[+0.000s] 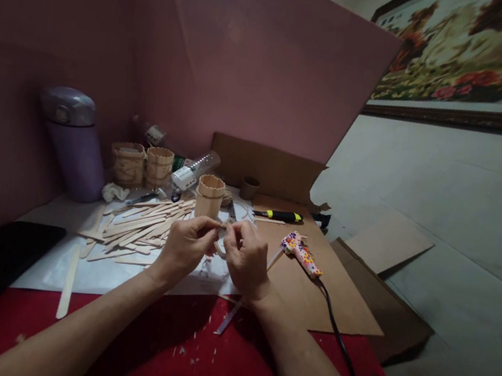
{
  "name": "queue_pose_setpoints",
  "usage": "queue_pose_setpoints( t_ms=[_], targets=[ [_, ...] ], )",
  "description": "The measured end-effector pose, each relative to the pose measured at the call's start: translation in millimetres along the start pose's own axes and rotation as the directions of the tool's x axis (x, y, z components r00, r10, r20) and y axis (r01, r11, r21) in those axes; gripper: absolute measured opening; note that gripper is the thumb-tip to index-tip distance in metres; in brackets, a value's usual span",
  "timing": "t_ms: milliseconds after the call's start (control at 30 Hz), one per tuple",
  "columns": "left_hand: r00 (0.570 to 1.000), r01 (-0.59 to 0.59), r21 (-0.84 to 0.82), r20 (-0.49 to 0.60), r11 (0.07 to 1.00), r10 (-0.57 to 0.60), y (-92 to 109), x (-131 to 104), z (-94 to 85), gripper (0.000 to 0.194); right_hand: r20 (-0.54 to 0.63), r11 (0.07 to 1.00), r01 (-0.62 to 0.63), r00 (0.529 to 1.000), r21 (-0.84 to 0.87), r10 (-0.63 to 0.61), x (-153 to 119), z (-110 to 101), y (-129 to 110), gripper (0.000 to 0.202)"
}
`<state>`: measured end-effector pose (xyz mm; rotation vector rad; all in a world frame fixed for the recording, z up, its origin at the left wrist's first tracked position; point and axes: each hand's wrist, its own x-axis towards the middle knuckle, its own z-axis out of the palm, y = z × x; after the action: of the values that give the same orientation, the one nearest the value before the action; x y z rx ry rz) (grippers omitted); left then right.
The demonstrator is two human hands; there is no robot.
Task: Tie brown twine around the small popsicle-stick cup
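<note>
My left hand (187, 243) and my right hand (246, 257) meet over the front of the white sheet. Both have thumb and fingers pinched on a thin tan piece of twine (219, 250), which hangs in a small loop between them; the fingers cover most of it. Just behind my hands stands a cup of wooden craft sticks (209, 197), upright. To the left of my left hand lies a loose pile of craft sticks (139, 230). A flowered glue gun (303, 255) rests on cardboard to the right of my right hand.
Two more wooden cups (158, 165), a clear plastic bottle (196, 170) and a purple flask (75, 150) stand or lie at the back left. A yellow-black utility knife (279, 216) lies behind the glue gun. The gun's black cord (337, 333) runs over the table's front edge.
</note>
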<state>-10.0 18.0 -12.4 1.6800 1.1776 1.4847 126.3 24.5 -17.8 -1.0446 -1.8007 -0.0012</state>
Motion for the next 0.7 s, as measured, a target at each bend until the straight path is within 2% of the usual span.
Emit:
queue_pose_setpoints(
  t_ms=[100,167,300,400,567,633,700],
  targets=[
    [0.996,-0.083,0.056,-0.008,0.995,0.083,-3,1,-1.9,0.012,0.02,0.999,0.046,0.999,0.016,-0.046,-2,1,-2,0.013],
    [0.985,-0.172,0.155,-0.004,0.973,0.174,-4,1,-2.9,0.012,0.037,0.997,0.074,0.996,0.019,-0.075,-2,2,-2,0.014],
    [0.948,-0.302,0.38,0.021,0.874,0.318,-7,2,-3.1,0.017,0.043,0.996,0.091,0.995,0.024,-0.092,-2,2,-1,0.018],
    [0.925,-0.357,0.46,0.055,0.813,0.375,-11,2,-2.6,0.018,0.032,0.996,0.082,0.996,0.019,-0.082,-2,4,0,0.017],
    [0.91,-0.406,0.464,0.126,0.787,0.395,-13,0,-2.7,0.02,-0.001,0.998,0.062,0.998,-0.002,-0.062,-4,5,-4,0.016],
    [0.919,-0.387,0.429,0.108,0.816,0.379,-10,-1,-2.2,0.018,-0.017,0.999,0.028,0.999,0.018,-0.027,-3,5,-5,0.015],
    [0.949,-0.312,0.333,0.055,0.89,0.312,-6,-2,-0.9,0.014,-0.042,0.997,-0.048,0.998,0.059,0.05,0,5,-2,0.014]
  ],
)
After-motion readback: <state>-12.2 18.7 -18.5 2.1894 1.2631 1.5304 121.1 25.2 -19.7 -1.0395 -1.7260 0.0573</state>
